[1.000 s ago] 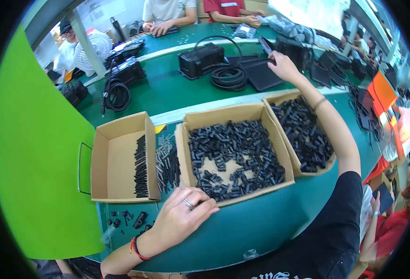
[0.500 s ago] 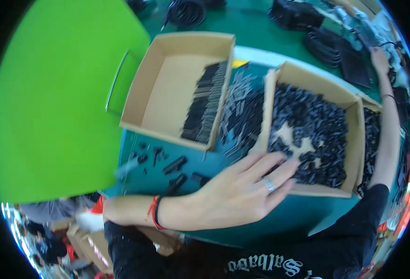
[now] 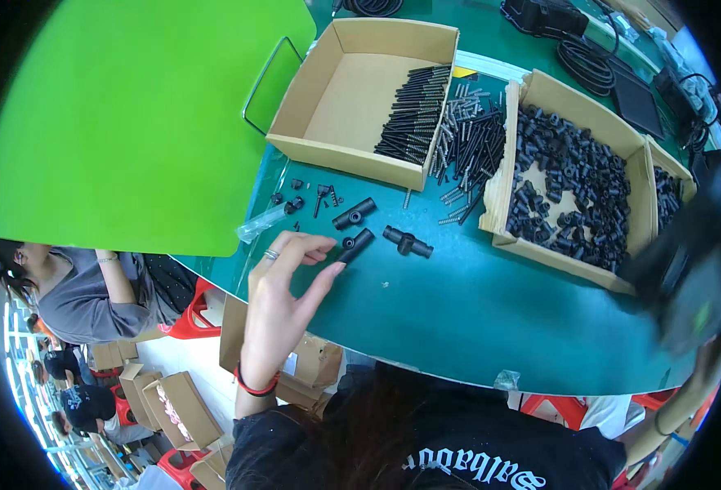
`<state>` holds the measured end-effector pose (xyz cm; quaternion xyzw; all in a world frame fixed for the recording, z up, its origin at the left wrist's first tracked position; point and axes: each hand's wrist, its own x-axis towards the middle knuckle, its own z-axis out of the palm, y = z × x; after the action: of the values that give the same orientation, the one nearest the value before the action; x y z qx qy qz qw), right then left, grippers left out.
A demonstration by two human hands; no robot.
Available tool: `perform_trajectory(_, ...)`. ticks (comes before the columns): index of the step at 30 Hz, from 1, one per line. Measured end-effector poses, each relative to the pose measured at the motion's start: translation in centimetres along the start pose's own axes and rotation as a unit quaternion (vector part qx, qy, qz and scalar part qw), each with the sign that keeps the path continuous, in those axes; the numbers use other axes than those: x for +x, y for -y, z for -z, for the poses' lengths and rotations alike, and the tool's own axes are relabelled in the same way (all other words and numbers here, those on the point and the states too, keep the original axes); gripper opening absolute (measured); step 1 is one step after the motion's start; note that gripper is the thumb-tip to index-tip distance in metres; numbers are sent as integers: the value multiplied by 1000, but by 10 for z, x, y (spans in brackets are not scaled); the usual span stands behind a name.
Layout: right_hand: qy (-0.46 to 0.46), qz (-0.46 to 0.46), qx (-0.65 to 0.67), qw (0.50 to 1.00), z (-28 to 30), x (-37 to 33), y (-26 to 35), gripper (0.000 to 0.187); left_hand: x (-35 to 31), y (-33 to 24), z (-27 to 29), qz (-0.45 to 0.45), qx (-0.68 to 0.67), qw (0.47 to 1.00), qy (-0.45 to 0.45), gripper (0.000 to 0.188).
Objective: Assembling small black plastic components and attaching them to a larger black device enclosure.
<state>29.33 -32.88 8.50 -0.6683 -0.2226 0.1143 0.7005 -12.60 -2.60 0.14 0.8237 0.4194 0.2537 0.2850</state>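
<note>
Before you, the green table (image 3: 491, 327) has a lime panel (image 3: 148, 122) at its left, then a shallow carton (image 3: 344, 98) and, further right, a fuller carton (image 3: 593, 113). At far right, a blurred black object (image 3: 687, 269) hides your right hand, so its grip cannot be told. Your left hand (image 3: 283, 286) is slightly spread, thumb and forefinger parted at the near end of a black tube (image 3: 359, 242) on the table; contact is unclear. Two similar tubes (image 3: 408, 242) lie near it. Rods (image 3: 413, 114) line the shallow carton's right side; small fittings (image 3: 573, 147) fill the other.
</note>
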Motion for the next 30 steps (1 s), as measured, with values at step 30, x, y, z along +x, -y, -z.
perform_trajectory(30,389,398,-173,813,-164,-105,-44,37,-39,-73,-62,-347,-102,932,-18,36)
